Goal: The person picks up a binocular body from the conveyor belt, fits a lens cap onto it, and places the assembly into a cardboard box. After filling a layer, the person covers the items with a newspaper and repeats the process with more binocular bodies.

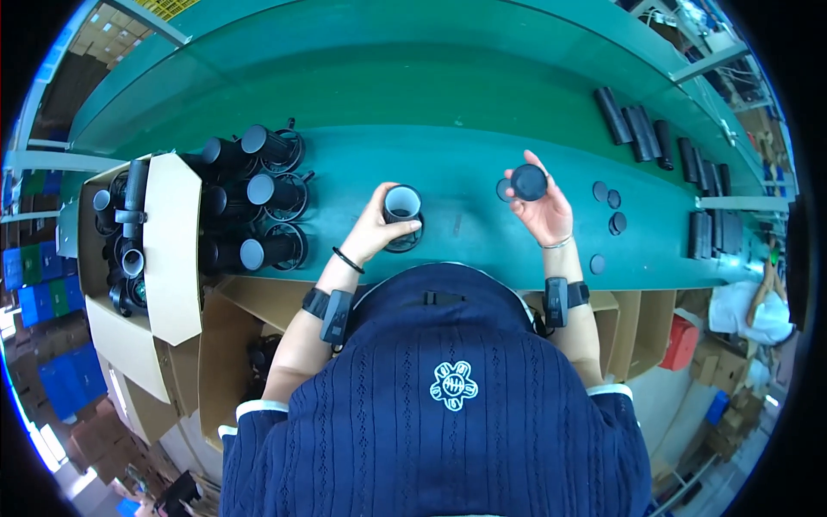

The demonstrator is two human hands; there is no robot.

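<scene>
My left hand [372,231] is wrapped round a black cylinder [402,203] standing on the bench, its pale open end facing up and a dark round base below it. Held up in the fingers of my right hand [551,217] is a round black cap [528,183]. Another dark disc [503,189] shows beside those fingers, partly hidden; whether the hand touches it I cannot tell. Several loose dark discs [600,191] lie on the bench to the right of my right hand.
At the left, black cylindrical units with ring-shaped bases [276,191] lie in rows. An open cardboard box [175,250] beside them holds similar black parts. Dark tubular packets [612,116] line the green bench [465,250] at the right. More cardboard boxes [648,332] stand below its near edge.
</scene>
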